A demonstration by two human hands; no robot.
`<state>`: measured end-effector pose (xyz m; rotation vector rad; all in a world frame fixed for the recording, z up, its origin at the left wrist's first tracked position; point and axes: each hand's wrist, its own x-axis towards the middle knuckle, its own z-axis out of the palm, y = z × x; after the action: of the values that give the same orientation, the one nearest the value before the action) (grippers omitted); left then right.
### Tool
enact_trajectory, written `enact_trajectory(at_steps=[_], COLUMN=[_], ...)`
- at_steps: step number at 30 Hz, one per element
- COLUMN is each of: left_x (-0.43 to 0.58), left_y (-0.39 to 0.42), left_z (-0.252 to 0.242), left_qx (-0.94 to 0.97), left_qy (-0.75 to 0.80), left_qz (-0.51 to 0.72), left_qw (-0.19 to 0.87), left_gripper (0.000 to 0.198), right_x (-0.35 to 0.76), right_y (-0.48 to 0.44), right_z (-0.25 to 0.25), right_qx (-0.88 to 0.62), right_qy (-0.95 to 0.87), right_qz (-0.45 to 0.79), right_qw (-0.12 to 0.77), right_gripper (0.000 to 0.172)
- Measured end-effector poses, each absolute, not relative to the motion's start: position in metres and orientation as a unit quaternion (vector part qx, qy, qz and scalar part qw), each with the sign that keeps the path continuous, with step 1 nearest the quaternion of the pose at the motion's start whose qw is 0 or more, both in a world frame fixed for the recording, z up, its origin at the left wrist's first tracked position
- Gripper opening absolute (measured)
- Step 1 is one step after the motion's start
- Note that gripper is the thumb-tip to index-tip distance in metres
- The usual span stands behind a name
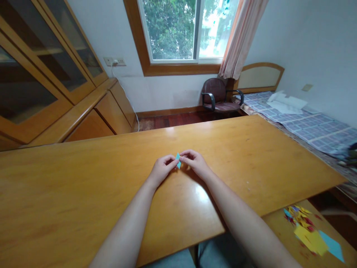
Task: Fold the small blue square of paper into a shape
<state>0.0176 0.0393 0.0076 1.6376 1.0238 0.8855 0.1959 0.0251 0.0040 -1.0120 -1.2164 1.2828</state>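
A small light-blue folded piece of paper [178,160] sits between my two hands over the middle of the wooden table [83,178]. My left hand [162,169] pinches its left side with curled fingers. My right hand [195,162] pinches its right side, fingers bent together. Both forearms reach in from the near edge of the table.
A lower surface at the bottom right carries coloured paper pieces [312,232], yellow, red and blue. A dark office chair [219,96] stands under the window. A bed [306,123] runs along the right wall. Wooden cabinets [55,82] line the left wall.
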Motion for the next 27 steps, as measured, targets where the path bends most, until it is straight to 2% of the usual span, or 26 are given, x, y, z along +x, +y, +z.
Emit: enact_trajectory(at_steps=[5, 13, 20, 27], left_x=[0.0185, 0.0161, 0.0151, 0.0158], left_y=[0.0384, 0.0415, 0.0420, 0.0422], left_z=[0.0093, 0.0078, 0.0079, 0.0064], left_qx=[0.676, 0.615, 0.573, 0.578], left_qy=[0.425, 0.425, 0.424, 0.431], left_qz=[0.359, 0.419, 0.406, 0.388], left_qw=[0.484, 0.517, 0.572, 0.574], left_gripper=[0.029, 0.025, 0.029, 0.029], right_x=[0.1958, 0.1974, 0.1978, 0.1986], right_y=[0.0249, 0.0238, 0.0244, 0.0260], right_z=[0.0035, 0.0027, 0.0014, 0.0016], right_qx=[-0.434, -0.450, -0.455, -0.460], right_qy=[-0.513, -0.552, -0.579, -0.623], right_qz=[0.522, 0.491, 0.474, 0.439], right_qw=[0.526, 0.501, 0.483, 0.456], right_gripper=[0.023, 0.018, 0.016, 0.014])
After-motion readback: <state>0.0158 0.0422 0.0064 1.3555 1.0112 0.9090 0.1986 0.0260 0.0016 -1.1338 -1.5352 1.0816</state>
